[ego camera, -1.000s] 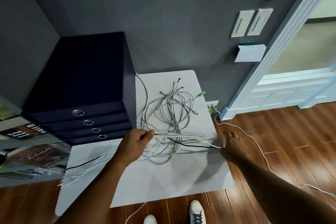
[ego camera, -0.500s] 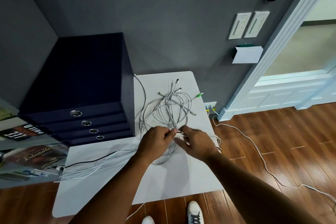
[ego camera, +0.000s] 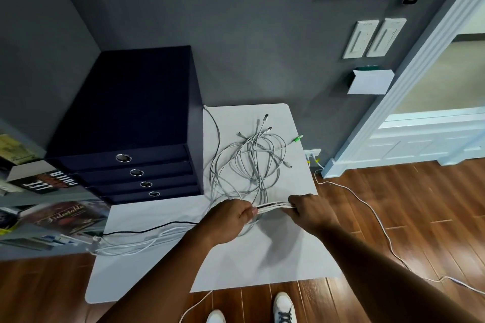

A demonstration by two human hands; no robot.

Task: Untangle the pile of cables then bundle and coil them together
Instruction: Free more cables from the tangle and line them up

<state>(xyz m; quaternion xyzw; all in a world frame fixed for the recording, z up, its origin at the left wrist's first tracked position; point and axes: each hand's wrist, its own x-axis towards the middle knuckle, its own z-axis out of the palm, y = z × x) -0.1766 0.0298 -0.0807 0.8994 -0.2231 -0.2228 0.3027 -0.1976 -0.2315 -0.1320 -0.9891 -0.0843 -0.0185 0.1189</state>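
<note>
I am watching the left hand (ego camera: 231,220) and right hand (ego camera: 312,214) gripping, fingers curled, one bundle of thin white and grey cables (ego camera: 273,206) (ends trailing left) beside the tangled pile (ego camera: 249,162) on the flat white table (ego camera: 275,265).

Left hand (ego camera: 231,217), right hand (ego camera: 312,214), both seemingly clenched.

Walls: matte dark grey painted walls (ego camera: 249,21) meet in a corner at the upper left.
Floor: glossy reddish-brown wooden plank floor (ego camera: 420,217).
Table: white flat tabletop with rounded corners (ego camera: 262,267) stands against the wall.
Drawers: dark navy four-drawer box with round metal pulls (ego camera: 126,113) stands at the table's rear left.
Doorway: pale moulded door frame (ego camera: 430,60) rises on the right.
Wall fittings: two white rectangular switch plates (ego camera: 360,39) hang above a white paper holder (ego camera: 370,84).
Left edge: stacked books and magazines (ego camera: 65,215).
Light: soft and even.
</note>
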